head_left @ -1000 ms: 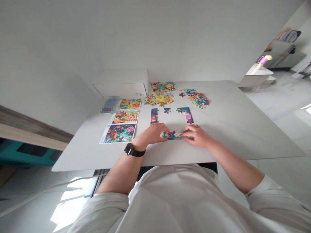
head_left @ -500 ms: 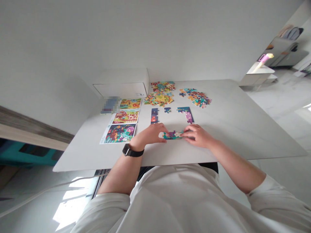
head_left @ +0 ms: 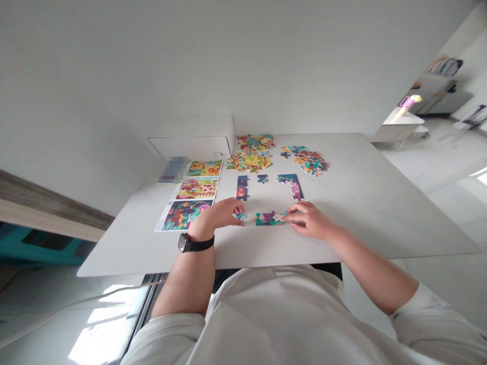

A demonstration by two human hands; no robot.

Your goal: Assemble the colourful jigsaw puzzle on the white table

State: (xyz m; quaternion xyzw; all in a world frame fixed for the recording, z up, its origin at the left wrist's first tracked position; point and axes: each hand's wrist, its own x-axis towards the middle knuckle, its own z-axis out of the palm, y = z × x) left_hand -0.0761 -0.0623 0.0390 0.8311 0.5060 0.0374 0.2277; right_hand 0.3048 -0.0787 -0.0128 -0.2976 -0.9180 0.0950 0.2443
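My left hand (head_left: 224,213), with a black watch on its wrist, has its fingers closed on a puzzle piece (head_left: 239,216) at the lower left of a partly laid border. A gap separates that piece from the joined bottom strip of puzzle pieces (head_left: 268,218). At the strip's right end, my right hand (head_left: 310,219) grips it with thumb and fingers, covering that end. Above my left hand lies a dark left-side strip (head_left: 242,188). A single dark piece (head_left: 262,179) and a joined corner section (head_left: 294,185) lie farther back.
Two heaps of loose pieces, one yellowish (head_left: 249,161) and one reddish (head_left: 255,141), lie at the back. Another multicoloured heap (head_left: 308,159) is right of them. Reference pictures (head_left: 198,188) lie at left, before a white box (head_left: 192,146) by the wall.
My left hand has moved left, away from the bottom strip, and a separate piece now shows at its fingertips. My right hand stays at the strip's right end. The view has tilted slightly.
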